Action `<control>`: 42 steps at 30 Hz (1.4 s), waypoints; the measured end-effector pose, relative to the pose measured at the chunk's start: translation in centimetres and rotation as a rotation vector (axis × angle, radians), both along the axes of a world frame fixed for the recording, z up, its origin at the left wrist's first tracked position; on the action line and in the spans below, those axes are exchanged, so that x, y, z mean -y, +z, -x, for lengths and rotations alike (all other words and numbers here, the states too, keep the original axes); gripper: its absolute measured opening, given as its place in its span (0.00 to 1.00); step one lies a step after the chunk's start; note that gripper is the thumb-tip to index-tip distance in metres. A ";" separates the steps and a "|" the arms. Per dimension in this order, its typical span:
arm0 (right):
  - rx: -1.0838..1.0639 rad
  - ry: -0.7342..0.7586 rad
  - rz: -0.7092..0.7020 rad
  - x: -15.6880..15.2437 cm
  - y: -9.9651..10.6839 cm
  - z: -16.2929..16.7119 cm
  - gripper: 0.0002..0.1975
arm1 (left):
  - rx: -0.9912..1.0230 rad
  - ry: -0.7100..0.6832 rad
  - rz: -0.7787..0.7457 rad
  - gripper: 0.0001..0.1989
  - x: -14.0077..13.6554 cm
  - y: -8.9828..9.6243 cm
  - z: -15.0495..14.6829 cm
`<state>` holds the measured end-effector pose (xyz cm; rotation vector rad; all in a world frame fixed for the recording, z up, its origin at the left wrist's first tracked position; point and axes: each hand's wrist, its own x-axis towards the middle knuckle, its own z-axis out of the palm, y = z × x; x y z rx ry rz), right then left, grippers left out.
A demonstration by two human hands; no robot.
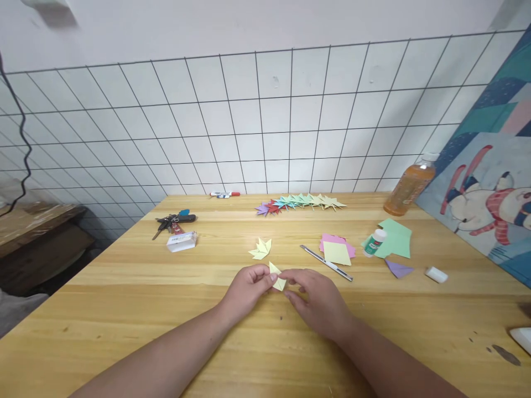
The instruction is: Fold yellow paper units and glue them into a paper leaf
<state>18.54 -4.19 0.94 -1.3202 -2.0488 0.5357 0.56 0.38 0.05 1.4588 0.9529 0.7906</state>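
My left hand (250, 287) pinches a small folded piece of pale yellow paper (279, 284) between thumb and fingers, just above the wooden table. Close on the other side is my right hand (317, 298), its forefinger touching the paper's right edge. The right thumb is held apart from the forefinger, lower down near the paper's bottom corner. Just beyond the hands lies a pale yellow folded-paper piece (261, 249) with several points. A utility knife (326, 262) rests on the table past my right hand.
Behind stretches a row of coloured folded-paper pieces (301, 202). To the right are paper squares (337, 253), a glue stick (374, 243), green paper (396, 239), purple paper (399, 268), an eraser (436, 275) and a bottle (410, 186). Keys (170, 222), a small box (181, 241) and markers (224, 194) lie left.
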 end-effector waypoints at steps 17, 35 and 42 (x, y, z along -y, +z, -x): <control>-0.050 -0.078 0.107 -0.5 -0.7 -0.1 0.15 | 0.019 -0.063 -0.005 0.11 0.1 0.4 -0.2; -0.337 -0.055 0.208 -0.7 -0.9 0.3 0.16 | -0.108 -0.027 -0.080 0.12 0.3 0.1 -0.4; -0.426 -0.032 0.299 -0.7 -0.9 0.3 0.14 | -0.132 -0.038 -0.114 0.12 0.3 0.2 -0.4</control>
